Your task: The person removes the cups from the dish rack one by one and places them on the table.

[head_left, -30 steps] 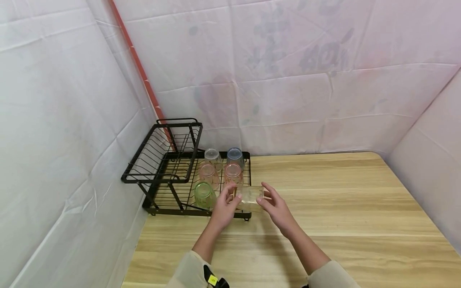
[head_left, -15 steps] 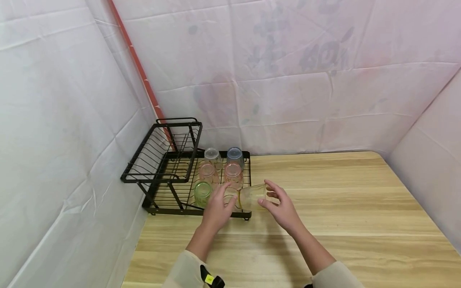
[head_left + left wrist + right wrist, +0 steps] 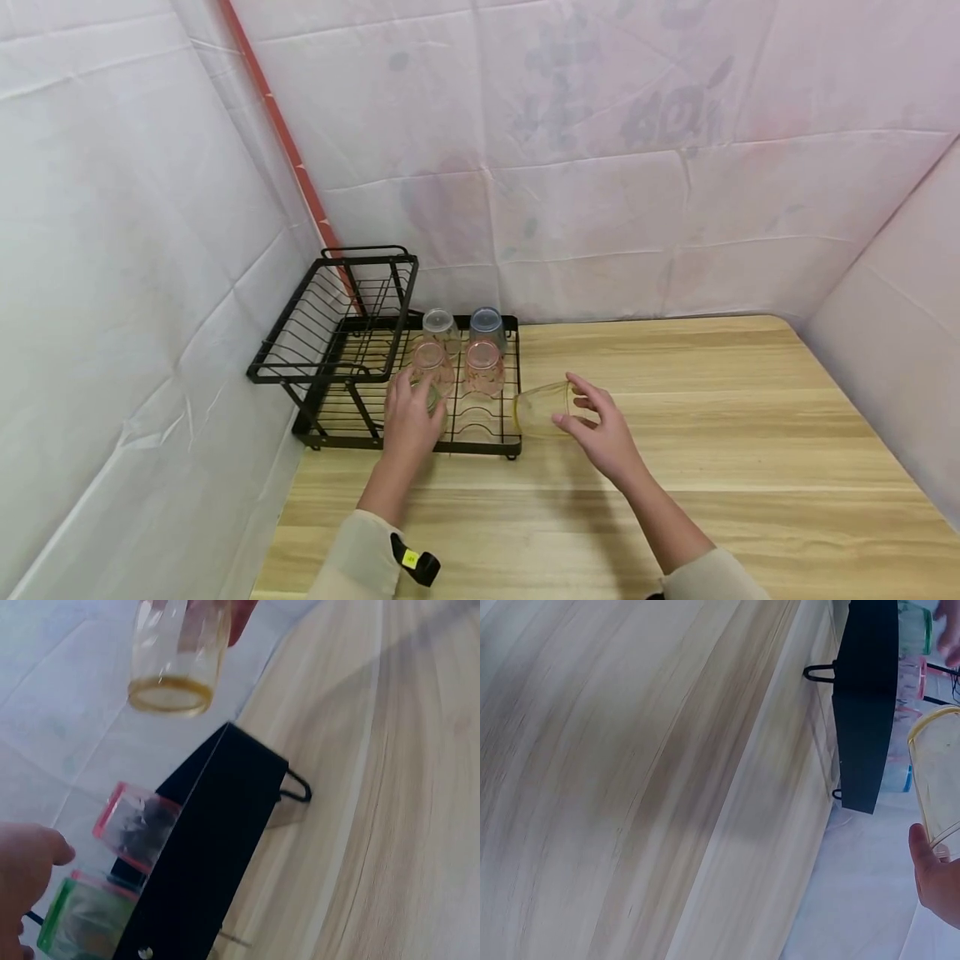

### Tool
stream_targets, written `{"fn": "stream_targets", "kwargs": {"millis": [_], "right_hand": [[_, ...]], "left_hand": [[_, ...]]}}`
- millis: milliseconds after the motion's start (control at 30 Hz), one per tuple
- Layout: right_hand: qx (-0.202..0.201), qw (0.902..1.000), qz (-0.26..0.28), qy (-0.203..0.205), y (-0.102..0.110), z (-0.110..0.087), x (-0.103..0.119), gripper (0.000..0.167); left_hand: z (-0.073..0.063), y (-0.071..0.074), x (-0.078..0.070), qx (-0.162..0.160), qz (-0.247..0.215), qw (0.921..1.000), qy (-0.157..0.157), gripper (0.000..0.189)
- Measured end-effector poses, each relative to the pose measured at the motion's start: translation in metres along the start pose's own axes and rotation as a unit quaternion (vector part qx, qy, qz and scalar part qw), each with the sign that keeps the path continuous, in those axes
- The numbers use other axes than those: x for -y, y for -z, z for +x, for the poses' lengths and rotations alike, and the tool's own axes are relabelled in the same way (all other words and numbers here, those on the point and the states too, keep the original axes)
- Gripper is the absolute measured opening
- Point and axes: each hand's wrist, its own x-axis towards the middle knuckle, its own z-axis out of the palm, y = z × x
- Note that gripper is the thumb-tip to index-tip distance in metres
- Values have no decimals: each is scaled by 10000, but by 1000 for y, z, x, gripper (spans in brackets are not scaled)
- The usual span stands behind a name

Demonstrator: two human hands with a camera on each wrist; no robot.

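Observation:
My right hand (image 3: 606, 432) holds a clear yellow-tinted glass (image 3: 538, 408) by its open end. The glass lies sideways in the air, its thick amber base pointing left, just right of the black dish rack (image 3: 480, 448). My left hand (image 3: 409, 423) hovers over the upside-down green glass (image 3: 432, 398) at the rack's front, overlapping it in the head view. In the left wrist view a gap shows between the thumb (image 3: 58, 847) and the green glass (image 3: 86, 919). Behind it stand two pink glasses (image 3: 484, 367), also upside down.
A clear glass (image 3: 441, 329) and a blue glass (image 3: 487, 327) stand upside down at the rack's back. The rack's raised upper basket (image 3: 330, 321) rises at the left. White sheeting (image 3: 600, 233) walls the wooden table (image 3: 712, 433) at the back and sides.
My left hand has let go of the yellow glass and moved left to the green glass. My right hand has carried the yellow glass slightly right, clear of the rack.

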Motion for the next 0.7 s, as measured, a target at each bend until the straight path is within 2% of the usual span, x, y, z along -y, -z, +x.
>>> {"fn": "stream_targets", "kwargs": {"millis": [200,367,533,633,700], "right_hand": [[47,9997,-200,117,6,0,-5,64],[25,9987,-485,170,13,0,-10,63],[-81,9942,-1006,381,20,0,-16,61],[-171,9835,-1676,661,22,1,-23,59],[-204,9690,-2318,833,25,1,-30,58]], "left_hand": [[0,-1,9,350,151,9987,328,48],[0,-3,10,378,143,9984,385,46],[1,-5,10,350,149,9985,388,46],[1,-6,11,348,167,9984,414,46],[1,-8,11,356,176,9983,426,47]]}}
